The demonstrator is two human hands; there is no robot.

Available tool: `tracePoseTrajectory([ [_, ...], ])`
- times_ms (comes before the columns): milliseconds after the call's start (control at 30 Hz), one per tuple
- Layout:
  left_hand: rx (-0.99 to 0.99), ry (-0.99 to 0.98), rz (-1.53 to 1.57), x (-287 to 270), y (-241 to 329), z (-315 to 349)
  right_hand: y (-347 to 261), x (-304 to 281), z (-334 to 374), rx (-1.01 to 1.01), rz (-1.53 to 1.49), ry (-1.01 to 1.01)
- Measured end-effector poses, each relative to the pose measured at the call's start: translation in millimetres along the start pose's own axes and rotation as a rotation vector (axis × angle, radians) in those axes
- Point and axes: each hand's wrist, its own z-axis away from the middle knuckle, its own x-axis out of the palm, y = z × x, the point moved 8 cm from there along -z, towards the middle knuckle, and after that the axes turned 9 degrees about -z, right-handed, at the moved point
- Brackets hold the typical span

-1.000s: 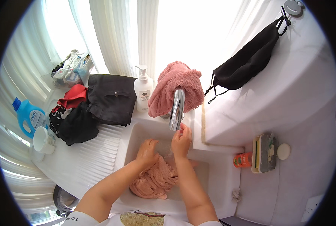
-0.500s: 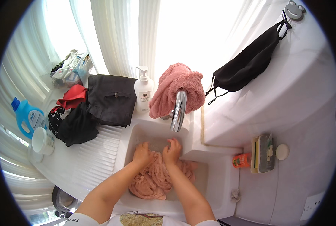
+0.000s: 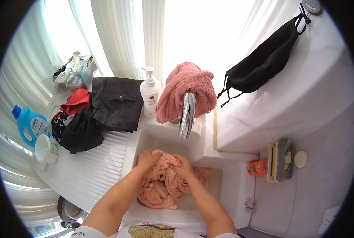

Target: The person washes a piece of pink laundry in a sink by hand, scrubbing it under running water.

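A wet, bunched pink cloth with a fuzzy texture point(image 3: 161, 194) lies in the white sink point(image 3: 228, 190), partly in water. My left hand point(image 3: 148, 159) grips its far left part, fingers curled into the folds. On the far right side, my right hand point(image 3: 182, 168) is closed on the same cloth. Between the two hands a stretch of it is lifted and gathered. Just beyond my hands hangs the chrome faucet point(image 3: 187, 115), with another pink fluffy cloth point(image 3: 185, 91) draped over its top.
Left of the sink is a ribbed washboard counter point(image 3: 105, 158) bearing dark folded pants point(image 3: 117, 105), a clothes pile point(image 3: 82, 131), a white tub point(image 3: 46, 148) and a blue detergent bottle point(image 3: 30, 125). A white pump bottle point(image 3: 150, 95) stands behind. A black mask point(image 3: 262, 65) hangs right, above a sponge holder point(image 3: 279, 160).
Both hands have closed on the pink cloth in the sink; earlier their fingers were raised beyond it. The cloth's far part is now pulled up and gathered between them.
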Motion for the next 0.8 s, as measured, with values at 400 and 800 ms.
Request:
tracePoseTrajectory([
  [400, 0.345, 0.105, -0.599, 88, -11, -2, 32, 40, -2, -0.173, 0.977, 0.196],
  [800, -0.35, -0.216, 1.462, 112, -56, -15, 10, 19, 0, -0.093, -0.334, 0.068],
])
